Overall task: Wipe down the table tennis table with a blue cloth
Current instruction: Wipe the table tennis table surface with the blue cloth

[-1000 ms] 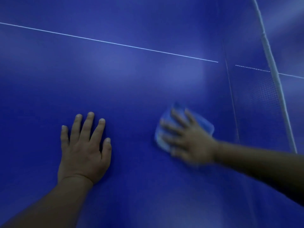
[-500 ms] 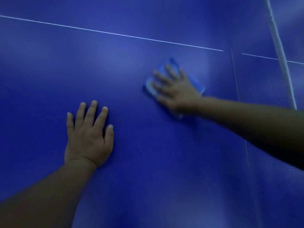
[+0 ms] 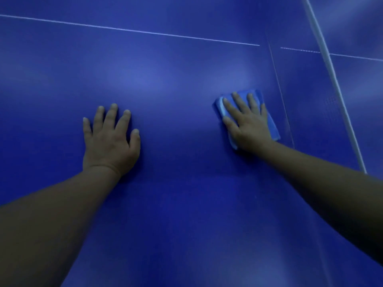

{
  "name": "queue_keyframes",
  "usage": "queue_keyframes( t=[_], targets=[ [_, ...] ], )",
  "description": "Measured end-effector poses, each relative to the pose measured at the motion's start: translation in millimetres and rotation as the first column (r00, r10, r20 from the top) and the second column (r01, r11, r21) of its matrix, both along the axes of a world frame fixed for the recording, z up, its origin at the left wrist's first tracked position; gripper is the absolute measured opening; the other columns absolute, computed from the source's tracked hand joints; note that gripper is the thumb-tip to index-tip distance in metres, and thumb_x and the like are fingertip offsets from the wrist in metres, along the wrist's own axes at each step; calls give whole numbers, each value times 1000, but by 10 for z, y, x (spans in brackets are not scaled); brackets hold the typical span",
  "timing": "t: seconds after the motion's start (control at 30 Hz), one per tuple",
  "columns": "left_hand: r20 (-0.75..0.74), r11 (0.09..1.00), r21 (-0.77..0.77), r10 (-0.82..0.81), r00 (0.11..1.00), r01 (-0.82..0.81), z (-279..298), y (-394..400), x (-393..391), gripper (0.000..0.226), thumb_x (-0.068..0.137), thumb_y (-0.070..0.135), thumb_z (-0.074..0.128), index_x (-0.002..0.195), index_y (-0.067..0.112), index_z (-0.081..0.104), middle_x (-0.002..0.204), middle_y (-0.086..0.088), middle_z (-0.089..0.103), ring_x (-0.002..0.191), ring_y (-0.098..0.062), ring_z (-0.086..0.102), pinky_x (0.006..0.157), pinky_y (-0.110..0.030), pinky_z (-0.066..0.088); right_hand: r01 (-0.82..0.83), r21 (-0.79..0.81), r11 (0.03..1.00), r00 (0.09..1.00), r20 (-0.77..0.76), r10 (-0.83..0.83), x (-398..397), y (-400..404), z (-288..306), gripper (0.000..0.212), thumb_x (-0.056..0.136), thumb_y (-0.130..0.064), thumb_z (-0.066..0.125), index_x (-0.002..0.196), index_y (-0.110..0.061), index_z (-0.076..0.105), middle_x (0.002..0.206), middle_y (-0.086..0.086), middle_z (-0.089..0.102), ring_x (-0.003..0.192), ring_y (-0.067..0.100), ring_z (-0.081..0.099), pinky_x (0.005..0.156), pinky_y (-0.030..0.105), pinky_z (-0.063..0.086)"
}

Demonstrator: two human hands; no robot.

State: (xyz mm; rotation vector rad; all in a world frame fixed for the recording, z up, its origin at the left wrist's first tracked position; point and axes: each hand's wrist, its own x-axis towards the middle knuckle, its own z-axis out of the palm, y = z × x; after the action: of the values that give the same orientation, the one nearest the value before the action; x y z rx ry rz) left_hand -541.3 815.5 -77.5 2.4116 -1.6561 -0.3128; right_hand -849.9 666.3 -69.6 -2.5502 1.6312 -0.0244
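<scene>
We see the right hand [image 3: 247,125] laid flat on the folded blue cloth [image 3: 271,126], fingers straight and spread, pressing it onto the blue worktop [image 3: 176,204]; its grip is open, nothing curled round the cloth. The cloth lies just beside the net [image 3: 331,75], on our side of it. The left hand [image 3: 109,139] rests palm down on the worktop, well apart from the net, fingers straight, holding nothing.
</scene>
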Motion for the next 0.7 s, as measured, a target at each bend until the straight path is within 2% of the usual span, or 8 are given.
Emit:
queue_keyframes(
  t=[0.07, 0.17, 0.27, 0.3, 0.37, 0.47, 0.53, 0.7],
  targets=[
    [-5, 1000, -9, -17, 1000, 17, -16, 3, 19, 72, 90, 54, 25, 151, 18, 37, 163, -9, 23, 151, -30, 8, 121, -55, -2, -74, -24, 997, 997, -11, 73, -287, 763, -8, 60, 95, -56, 33, 151, -36, 38, 162, -2, 30, 150, 39, 19, 115, 65, 17],
    [-85, 999, 16, -43, 995, 44, -17, -19, 87, 77, 89, 58, 23, 153, 17, 33, 164, -8, 17, 152, -29, 4, 120, -54, -5, -345, 46, 937, 937, -40, 347, -863, 2280, -41, 54, 99, -53, 41, 151, -39, 37, 162, 2, 29, 149, 43, 20, 113, 68, 19],
    [-219, 998, -20, -62, 974, 59, 62, 117, 110, 80, 87, 55, 27, 154, 13, 30, 165, -10, 15, 152, -30, 6, 120, -52, -4, -469, 109, 876, 877, -54, 477, -1122, 2478, 24, 51, 101, -55, 38, 149, -40, 39, 161, 1, 32, 148, 43, 23, 112, 67, 23],
    [-220, 995, -48, -100, 970, 91, 104, 255, 72, 79, 87, 53, 30, 154, 11, 32, 164, -12, 18, 152, -31, 9, 120, -52, -2, -411, 71, 909, 907, -61, 416, -1041, 2274, 9, 53, 100, -55, 36, 149, -37, 41, 160, 2, 34, 147, 43, 24, 109, 68, 26],
    [-147, 966, -106, -252, 957, 238, 169, 684, -95, 74, 89, 50, 31, 150, 8, 38, 161, -14, 27, 150, -33, 18, 120, -53, 1, -41, 56, 998, 999, -2, 42, -695, 1770, 27, 61, 95, -59, 30, 152, -38, 33, 163, -2, 28, 151, 39, 17, 112, 69, 20],
    [-46, 885, -111, -458, 887, 452, 198, 1289, -326, 69, 92, 47, 30, 147, 7, 44, 157, -14, 34, 148, -32, 24, 120, -55, 4, 393, 82, 916, 917, 40, -397, -133, 1353, -21, 59, 99, -60, 28, 155, -46, 19, 167, -10, 9, 153, 32, 0, 118, 65, 2],
    [-13, 864, -58, -502, 865, 500, 159, 1474, -375, 69, 93, 47, 28, 148, 8, 42, 158, -12, 33, 150, -31, 21, 121, -56, 3, 367, 67, 928, 929, 31, -370, 118, 1595, -86, 59, 98, -60, 25, 155, -45, 20, 167, -10, 10, 153, 32, 0, 118, 65, 0],
    [0, 839, -18, -544, 839, 544, 29, 1555, -375, 68, 94, 47, 27, 150, 10, 40, 162, -11, 25, 152, -28, 12, 122, -51, -1, 9, 21, 1000, 1000, -1, -9, -420, 3297, -87, 52, 102, -58, 29, 153, -44, 31, 164, -9, 22, 153, 33, 13, 117, 61, 10]
  ],
)
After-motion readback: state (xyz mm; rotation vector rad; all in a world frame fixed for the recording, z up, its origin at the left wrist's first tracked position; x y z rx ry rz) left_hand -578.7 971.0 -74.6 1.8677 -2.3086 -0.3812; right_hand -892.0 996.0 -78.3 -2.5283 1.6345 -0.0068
